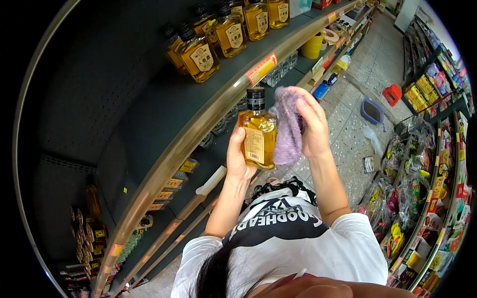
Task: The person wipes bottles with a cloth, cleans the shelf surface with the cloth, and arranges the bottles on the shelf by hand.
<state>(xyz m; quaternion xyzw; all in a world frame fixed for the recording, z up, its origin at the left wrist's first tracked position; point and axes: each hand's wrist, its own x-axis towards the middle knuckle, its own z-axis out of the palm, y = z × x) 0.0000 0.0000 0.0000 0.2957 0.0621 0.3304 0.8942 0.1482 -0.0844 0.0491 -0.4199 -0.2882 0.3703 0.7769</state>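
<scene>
A square glass bottle of amber liquid (pixel 267 130) with a black cap stands upright in my left hand (pixel 239 156), whose fingers wrap round its lower left side. Its pale back label with a barcode faces me. My right hand (pixel 314 121) holds a fluffy purple cloth (pixel 288 130) against or just beside the bottle's right side; the exact contact is hard to make out. Similar amber bottles (pixel 199 57) with cream labels stand grouped on the dark upper shelf (pixel 164 116), beyond my hands.
The shelf's curved front rail (pixel 198 122) carries an orange price tag (pixel 262 68). A yellow roll (pixel 312 45) sits on a shelf farther along. On the speckled floor are a blue basin (pixel 372 110) and a red plastic item (pixel 392 95). Bagged goods (pixel 412 191) fill the racks at right.
</scene>
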